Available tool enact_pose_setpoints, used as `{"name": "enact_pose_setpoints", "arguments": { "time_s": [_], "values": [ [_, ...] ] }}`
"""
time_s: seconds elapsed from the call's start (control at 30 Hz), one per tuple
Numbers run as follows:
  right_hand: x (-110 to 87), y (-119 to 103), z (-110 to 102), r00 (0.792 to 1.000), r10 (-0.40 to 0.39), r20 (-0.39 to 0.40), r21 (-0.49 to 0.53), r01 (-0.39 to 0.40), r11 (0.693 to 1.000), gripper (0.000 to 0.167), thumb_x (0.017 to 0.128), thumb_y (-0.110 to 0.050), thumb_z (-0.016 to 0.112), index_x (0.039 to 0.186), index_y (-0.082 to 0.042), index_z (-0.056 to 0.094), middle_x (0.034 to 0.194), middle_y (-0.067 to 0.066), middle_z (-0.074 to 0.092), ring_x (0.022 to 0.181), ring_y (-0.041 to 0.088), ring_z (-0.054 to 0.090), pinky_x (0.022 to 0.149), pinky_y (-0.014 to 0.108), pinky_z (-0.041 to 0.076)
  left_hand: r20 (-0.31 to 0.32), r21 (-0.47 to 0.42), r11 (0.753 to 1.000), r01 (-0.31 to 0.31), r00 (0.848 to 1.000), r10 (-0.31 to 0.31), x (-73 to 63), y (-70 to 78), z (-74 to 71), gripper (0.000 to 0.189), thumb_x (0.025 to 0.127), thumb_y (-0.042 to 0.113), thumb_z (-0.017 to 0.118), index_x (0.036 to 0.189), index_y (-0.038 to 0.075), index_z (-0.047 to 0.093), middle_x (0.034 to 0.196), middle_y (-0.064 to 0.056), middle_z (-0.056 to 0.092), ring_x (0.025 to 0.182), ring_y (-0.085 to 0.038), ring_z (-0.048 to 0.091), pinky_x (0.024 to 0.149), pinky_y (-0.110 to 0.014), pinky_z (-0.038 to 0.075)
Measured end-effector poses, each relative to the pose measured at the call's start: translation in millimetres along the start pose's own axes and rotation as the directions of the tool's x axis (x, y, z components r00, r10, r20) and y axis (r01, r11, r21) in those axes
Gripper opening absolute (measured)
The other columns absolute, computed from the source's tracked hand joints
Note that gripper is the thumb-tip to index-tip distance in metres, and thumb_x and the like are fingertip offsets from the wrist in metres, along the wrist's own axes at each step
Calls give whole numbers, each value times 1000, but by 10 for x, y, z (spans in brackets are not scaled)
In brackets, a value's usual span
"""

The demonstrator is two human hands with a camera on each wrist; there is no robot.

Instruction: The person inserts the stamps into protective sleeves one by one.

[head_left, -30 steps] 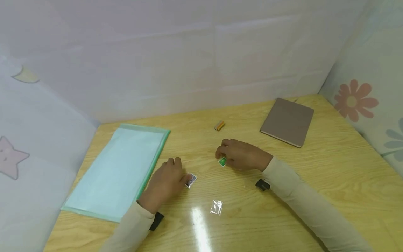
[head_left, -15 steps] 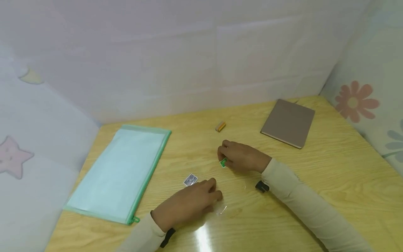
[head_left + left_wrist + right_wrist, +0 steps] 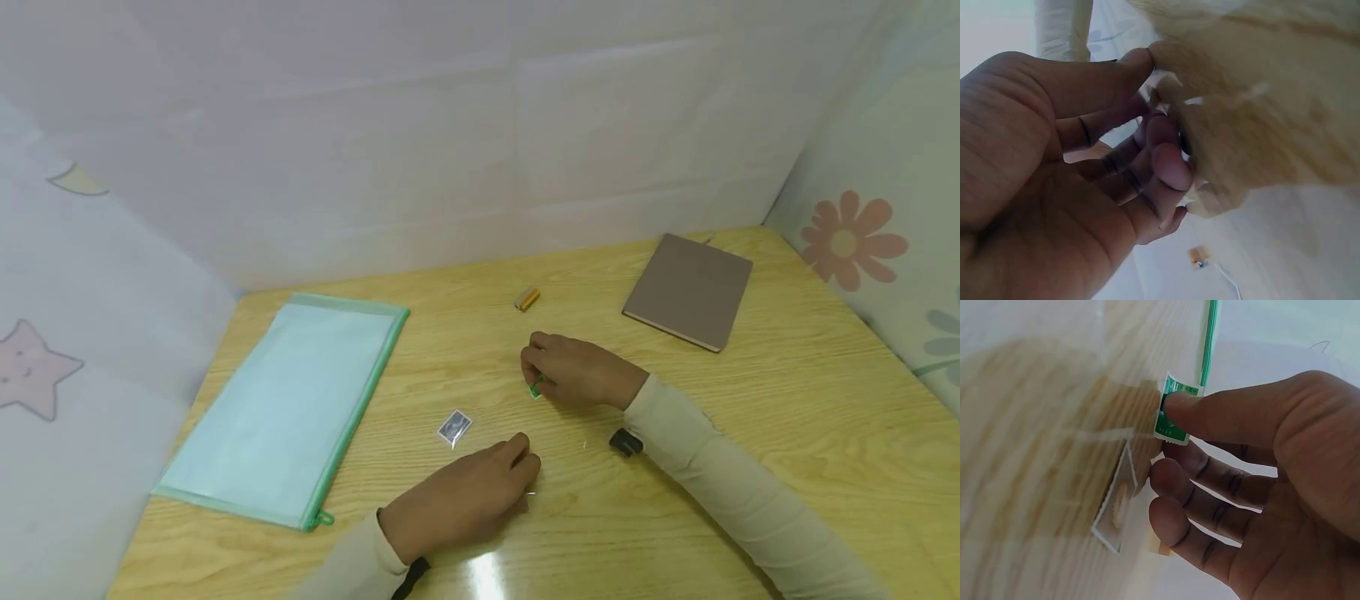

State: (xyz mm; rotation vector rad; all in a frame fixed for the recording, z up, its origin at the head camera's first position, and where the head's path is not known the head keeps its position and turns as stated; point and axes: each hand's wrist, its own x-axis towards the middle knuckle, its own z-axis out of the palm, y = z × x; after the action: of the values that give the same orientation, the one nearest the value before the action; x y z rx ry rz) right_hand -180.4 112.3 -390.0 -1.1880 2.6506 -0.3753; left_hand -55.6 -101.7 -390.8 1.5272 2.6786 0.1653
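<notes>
My right hand point(image 3: 581, 371) pinches a green postage stamp point(image 3: 1175, 415) between thumb and fingers, low over the table. Beneath its fingers, in the right wrist view, lies another stamp point(image 3: 1116, 506) with a white perforated edge. My left hand point(image 3: 468, 492) is down near the front of the table. Its thumb and fingertips, in the left wrist view, close on a small clear plastic sleeve point(image 3: 1166, 80), mostly hidden by the hand. A grey-purple stamp point(image 3: 454, 427) lies on the wood just beyond the left hand.
A pale blue zip pouch point(image 3: 277, 408) with green edging lies at the left of the wooden table point(image 3: 675, 417). A small orange and grey block point(image 3: 527, 299) is behind the right hand. At the back right is a brown notebook point(image 3: 688, 292). Fabric-covered walls stand around the table.
The left hand has left the grey-purple stamp, moving right and nearer the front edge onto the clear plastic sleeve. The right hand keeps its place; less of the green stamp shows.
</notes>
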Motion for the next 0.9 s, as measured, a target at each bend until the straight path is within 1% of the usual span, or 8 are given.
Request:
{"name": "enact_pose_setpoints", "arguments": {
  "time_s": [0.13,0.23,0.3,0.33,0.4,0.43,0.63,0.9],
  "values": [
    [-13,4,-21,1000,-11,-5,12,11,1000,13,100,-17,66,92,-21,57,93,-8,49,78,9,47,68,26,45,-38,-6,1000,-5,999,4,13,-10,23,15,97,16,69,96,13,54,93,4,41,72,-5,40,64,-14,40],
    [-27,3,-70,1000,-13,-27,55,14,998,12,100,-15,65,94,-21,57,90,-10,55,75,8,49,66,26,45,-66,-194,980,39,996,-52,29,-79,16,8,102,15,62,98,15,55,93,8,49,75,-2,45,66,-13,42],
    [-38,-6,-118,999,-11,-50,100,16,995,10,100,-14,65,96,-20,58,88,-9,60,72,8,51,64,27,46,-78,-394,914,95,987,-137,38,-147,-20,5,103,15,60,101,16,56,94,10,56,78,0,52,69,-14,46],
    [-41,-10,-141,998,-8,-65,114,16,993,9,100,-15,65,97,-20,59,89,-9,62,71,7,53,63,27,47,-84,-502,857,120,979,-187,40,-184,-46,5,103,16,61,104,17,56,95,10,59,80,0,55,70,-16,49],
    [-50,-23,-191,995,-16,-97,143,30,989,7,100,-16,65,100,-20,60,92,-9,65,72,6,55,63,27,49,-112,-630,763,143,956,-272,40,-251,-106,10,101,15,63,109,16,56,94,9,63,80,-2,60,70,-19,52],
    [-55,-34,-213,993,-19,-118,157,38,987,7,100,-16,65,101,-20,60,94,-8,65,72,6,56,63,27,49,-132,-663,735,143,944,-303,37,-280,-131,15,100,14,65,112,16,55,93,8,64,79,-3,62,69,-21,53],
    [-94,-134,-336,958,-91,-273,216,154,964,8,101,-17,65,107,-22,61,93,-11,63,75,4,58,64,25,51,-283,-678,728,103,878,-387,19,-385,-188,44,95,8,71,132,12,47,88,4,66,66,-12,66,60,-26,54],
    [-188,-315,-484,878,-189,-440,266,328,906,9,101,-17,64,110,-19,62,88,-12,60,71,5,57,61,27,49,-280,-735,659,159,814,-509,-6,-398,-190,10,95,16,72,101,21,66,87,3,71,66,-17,67,54,-28,53]
  ]
}}
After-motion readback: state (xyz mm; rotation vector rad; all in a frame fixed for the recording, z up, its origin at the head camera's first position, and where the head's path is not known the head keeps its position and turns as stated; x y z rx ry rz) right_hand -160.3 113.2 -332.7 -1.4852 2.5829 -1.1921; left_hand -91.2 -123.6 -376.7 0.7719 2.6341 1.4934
